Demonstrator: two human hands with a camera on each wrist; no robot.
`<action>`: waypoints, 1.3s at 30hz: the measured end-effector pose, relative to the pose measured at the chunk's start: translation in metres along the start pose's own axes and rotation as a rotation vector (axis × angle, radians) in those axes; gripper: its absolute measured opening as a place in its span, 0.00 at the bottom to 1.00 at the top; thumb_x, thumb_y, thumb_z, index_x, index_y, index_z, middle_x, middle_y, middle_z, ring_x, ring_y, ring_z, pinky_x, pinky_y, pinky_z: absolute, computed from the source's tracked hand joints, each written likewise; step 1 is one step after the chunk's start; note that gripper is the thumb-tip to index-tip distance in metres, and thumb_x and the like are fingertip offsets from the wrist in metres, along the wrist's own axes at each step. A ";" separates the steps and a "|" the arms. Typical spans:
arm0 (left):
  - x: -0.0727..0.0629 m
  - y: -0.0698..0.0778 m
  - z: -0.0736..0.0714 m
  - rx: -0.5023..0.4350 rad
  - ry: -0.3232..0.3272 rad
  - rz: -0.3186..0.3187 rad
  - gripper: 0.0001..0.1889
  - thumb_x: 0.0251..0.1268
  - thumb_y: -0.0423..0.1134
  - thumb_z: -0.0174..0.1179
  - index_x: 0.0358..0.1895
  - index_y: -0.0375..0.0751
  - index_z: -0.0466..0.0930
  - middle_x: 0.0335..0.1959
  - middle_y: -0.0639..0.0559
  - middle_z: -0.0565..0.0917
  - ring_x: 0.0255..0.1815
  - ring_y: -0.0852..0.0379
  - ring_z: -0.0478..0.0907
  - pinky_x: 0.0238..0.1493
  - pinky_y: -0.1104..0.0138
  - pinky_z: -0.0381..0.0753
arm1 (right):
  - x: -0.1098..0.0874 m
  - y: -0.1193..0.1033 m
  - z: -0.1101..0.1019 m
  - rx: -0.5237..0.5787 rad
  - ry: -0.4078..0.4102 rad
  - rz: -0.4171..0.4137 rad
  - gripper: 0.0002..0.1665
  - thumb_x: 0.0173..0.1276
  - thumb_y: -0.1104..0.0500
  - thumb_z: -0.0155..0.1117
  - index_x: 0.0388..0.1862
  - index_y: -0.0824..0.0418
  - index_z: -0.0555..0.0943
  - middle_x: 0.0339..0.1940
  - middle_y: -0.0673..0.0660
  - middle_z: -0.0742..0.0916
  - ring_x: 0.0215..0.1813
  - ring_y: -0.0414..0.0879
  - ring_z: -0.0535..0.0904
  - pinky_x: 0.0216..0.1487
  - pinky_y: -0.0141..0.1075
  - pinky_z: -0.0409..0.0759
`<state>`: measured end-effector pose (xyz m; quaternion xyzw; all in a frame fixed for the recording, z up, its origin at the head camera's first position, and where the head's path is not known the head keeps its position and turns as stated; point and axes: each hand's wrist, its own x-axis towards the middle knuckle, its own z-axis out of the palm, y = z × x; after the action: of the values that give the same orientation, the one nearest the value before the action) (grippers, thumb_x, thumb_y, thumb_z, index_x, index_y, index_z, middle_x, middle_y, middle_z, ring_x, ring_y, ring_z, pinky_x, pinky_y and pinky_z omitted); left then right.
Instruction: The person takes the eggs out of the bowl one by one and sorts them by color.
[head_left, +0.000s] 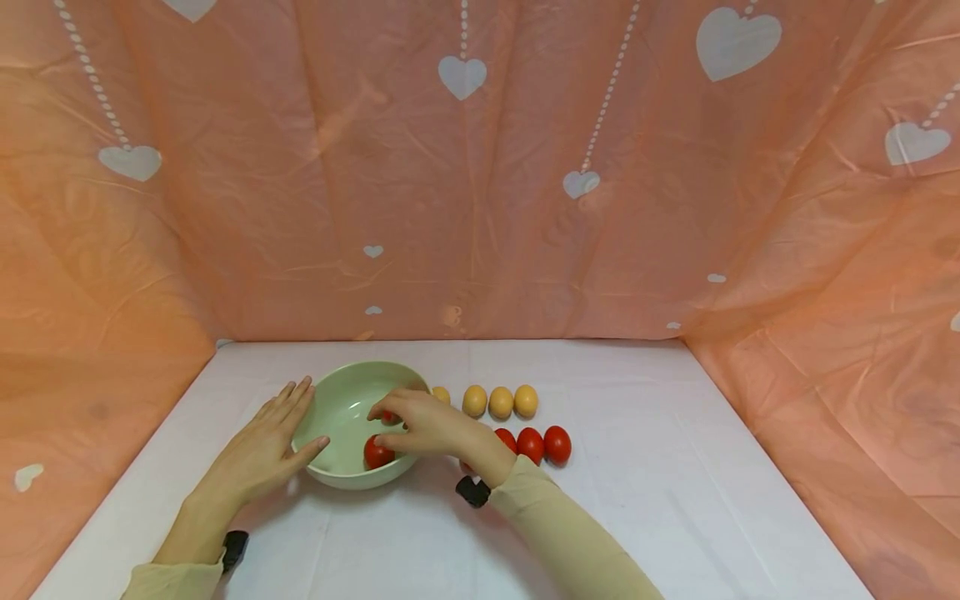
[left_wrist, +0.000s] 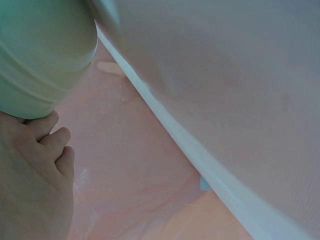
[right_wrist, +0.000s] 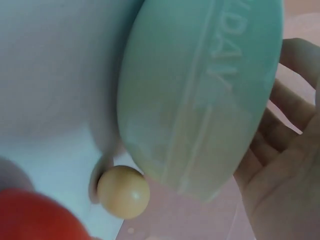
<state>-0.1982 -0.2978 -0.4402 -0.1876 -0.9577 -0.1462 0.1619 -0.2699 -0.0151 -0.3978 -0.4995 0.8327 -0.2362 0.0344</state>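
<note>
A pale green bowl (head_left: 345, 417) stands on the white-covered table. My left hand (head_left: 258, 446) rests along its left rim with fingers straight and thumb over the edge; the left wrist view shows fingers (left_wrist: 60, 142) against the outer wall. My right hand (head_left: 423, 423) reaches over the right rim, fingers and thumb apart and loosely bent inside. A glossy red egg (head_left: 378, 454) lies in the bowl by the thumb, and another red egg (head_left: 389, 417) shows partly beneath the fingers. In the right wrist view the bowl wall (right_wrist: 200, 100) hides the fingertips.
To the right of the bowl, several yellow eggs (head_left: 501, 403) form a back row, one partly hidden by the right hand. Several red eggs (head_left: 557, 446) line up in front, some behind the right forearm. A peach curtain (head_left: 487, 250) with hearts encloses the table.
</note>
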 end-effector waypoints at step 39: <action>0.000 0.001 -0.001 0.001 -0.008 -0.006 0.45 0.74 0.56 0.61 0.79 0.25 0.58 0.81 0.32 0.59 0.81 0.31 0.56 0.82 0.47 0.55 | 0.031 -0.004 0.013 -0.164 -0.251 0.069 0.24 0.68 0.44 0.75 0.60 0.52 0.88 0.54 0.45 0.89 0.50 0.31 0.79 0.51 0.19 0.73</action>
<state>-0.1973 -0.2973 -0.4386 -0.1853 -0.9590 -0.1453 0.1579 -0.2782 -0.0480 -0.4018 -0.4975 0.8550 -0.1019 0.1056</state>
